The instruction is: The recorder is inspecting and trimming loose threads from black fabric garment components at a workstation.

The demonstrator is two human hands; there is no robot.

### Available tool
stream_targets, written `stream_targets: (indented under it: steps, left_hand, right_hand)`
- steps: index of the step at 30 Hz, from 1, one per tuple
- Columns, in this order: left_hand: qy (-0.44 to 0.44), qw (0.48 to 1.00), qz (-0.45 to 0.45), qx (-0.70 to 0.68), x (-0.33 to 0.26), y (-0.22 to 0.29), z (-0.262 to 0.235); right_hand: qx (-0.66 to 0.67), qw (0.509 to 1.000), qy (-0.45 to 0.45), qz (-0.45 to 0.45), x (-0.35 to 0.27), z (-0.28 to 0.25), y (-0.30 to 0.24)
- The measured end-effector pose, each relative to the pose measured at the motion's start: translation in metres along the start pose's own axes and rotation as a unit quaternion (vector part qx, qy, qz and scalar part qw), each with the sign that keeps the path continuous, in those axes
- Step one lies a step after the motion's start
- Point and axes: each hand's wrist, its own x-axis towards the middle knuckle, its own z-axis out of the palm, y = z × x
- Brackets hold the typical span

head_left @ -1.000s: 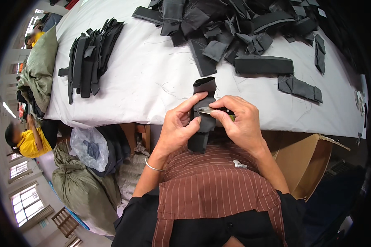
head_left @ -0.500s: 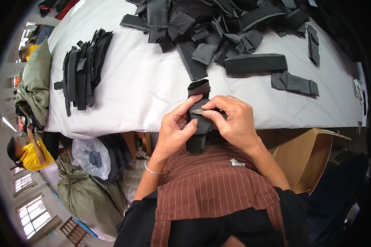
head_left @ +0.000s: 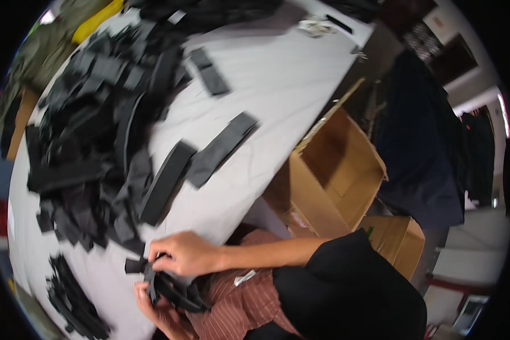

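Near the table's front edge I hold a dark fabric piece (head_left: 178, 293), bunched and partly folded. My right hand (head_left: 190, 253) comes in from the right, its fingers closed on the upper end of the piece. Below it, my left hand (head_left: 147, 303) grips the other side, partly hidden by the cloth and blurred. No metal tool can be made out between my right fingers now. Just beyond my hands lies a big heap of dark fabric strips (head_left: 90, 164). Two flat strips, one black (head_left: 168, 182) and one dark grey (head_left: 223, 148), rest beside the heap.
A stack of strips (head_left: 76, 297) lies at the lower left of the white-covered table (head_left: 283, 85). Another single strip (head_left: 209, 72) is farther back. An open cardboard box (head_left: 337, 164) stands against the table's edge on the right, with dark blue cloth (head_left: 419, 147) hanging past it.
My view has swung to the right, bringing the cardboard box into full sight. The fabric piece, flat before, is now bunched. The pointed metal tool in my right fingers no longer shows.
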Motion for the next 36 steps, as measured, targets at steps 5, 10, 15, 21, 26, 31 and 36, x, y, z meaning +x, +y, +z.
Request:
stream_targets:
  steps: [5, 10, 15, 21, 26, 31, 36]
  left_hand:
    - [-0.005, 0.994, 0.015, 0.111, -0.001, -0.001, -0.002]
    - [0.062, 0.978, -0.141, 0.143, -0.009, 0.008, 0.033]
    - [0.039, 0.98, -0.145, 0.127, -0.002, 0.01, 0.064]
    - [-0.045, 0.977, -0.139, 0.154, 0.009, 0.012, 0.087]
    - [-0.105, 0.97, -0.126, 0.178, 0.01, 0.019, 0.104]
    - [-0.117, 0.973, -0.135, 0.149, 0.007, 0.024, 0.11]
    - [-0.136, 0.98, 0.027, 0.14, 0.009, 0.004, 0.082]
  right_hand:
    - [0.048, 0.999, 0.011, -0.003, -0.005, 0.001, 0.004]
    - [0.085, 0.996, 0.037, -0.005, -0.005, -0.006, 0.006]
    - [0.095, 0.993, 0.073, -0.005, -0.002, -0.019, 0.006]
    - [0.078, 0.993, 0.092, -0.003, 0.0, -0.032, 0.01]
    - [0.088, 0.991, 0.094, -0.023, 0.001, -0.044, 0.01]
    - [0.083, 0.992, 0.081, -0.055, -0.004, -0.055, 0.007]
    - [0.068, 0.993, 0.042, -0.082, -0.009, -0.048, 0.004]
